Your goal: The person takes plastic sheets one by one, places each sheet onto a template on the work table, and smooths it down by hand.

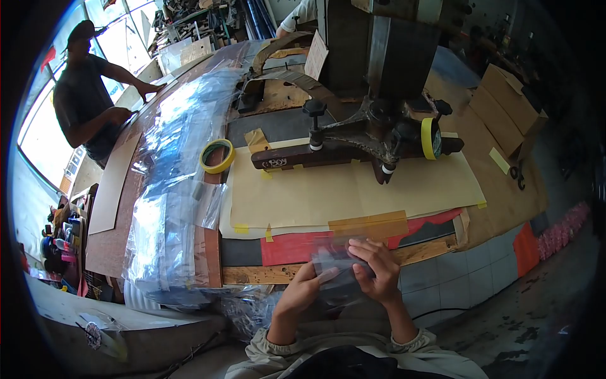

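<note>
A small, clear plastic bag (329, 251) is held up in front of my body, somewhat blurred. My left hand (295, 295) pinches its lower left side, thumb laid across it. The fingers of my right hand (379, 273) are bent around its right side, thumb underneath. Just beyond are a red strip (287, 251) and a wooden edge (252, 275). Cream paper (303, 205) lies farther back, with yellow tape at its edges. A dark bar (284, 158) on a clamp with black knobs presses across it.
Clear plastic bags (183, 132) cover the left of the table. One yellow tape roll (216, 156) lies beside them; another tape roll (431, 138) hangs on the clamp. Scissors (517, 177) and a cardboard box (505, 114) are at right. A co-worker (88, 95) stands at far left.
</note>
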`<state>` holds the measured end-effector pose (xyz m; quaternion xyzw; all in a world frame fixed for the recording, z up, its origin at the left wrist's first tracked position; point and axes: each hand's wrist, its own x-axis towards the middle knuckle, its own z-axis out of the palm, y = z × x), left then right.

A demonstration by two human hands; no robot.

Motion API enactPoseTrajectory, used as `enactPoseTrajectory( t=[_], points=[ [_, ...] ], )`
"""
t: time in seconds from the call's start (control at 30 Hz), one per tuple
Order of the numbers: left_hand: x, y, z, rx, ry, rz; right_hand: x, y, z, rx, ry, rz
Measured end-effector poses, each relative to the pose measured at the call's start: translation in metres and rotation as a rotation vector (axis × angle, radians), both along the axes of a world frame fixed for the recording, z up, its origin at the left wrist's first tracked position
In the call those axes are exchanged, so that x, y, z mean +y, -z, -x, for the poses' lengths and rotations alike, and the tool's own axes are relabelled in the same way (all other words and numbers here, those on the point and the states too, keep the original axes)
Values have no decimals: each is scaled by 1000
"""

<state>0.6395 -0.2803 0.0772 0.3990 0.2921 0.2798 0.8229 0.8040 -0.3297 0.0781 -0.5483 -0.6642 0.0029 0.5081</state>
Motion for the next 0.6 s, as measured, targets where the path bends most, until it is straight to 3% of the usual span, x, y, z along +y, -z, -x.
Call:
enactPoseTrajectory(
  t=[0.6],
  points=[
    [0,-2,-1,47,-11,10,-1,-1,-1,-15,-15,21]
  ],
)
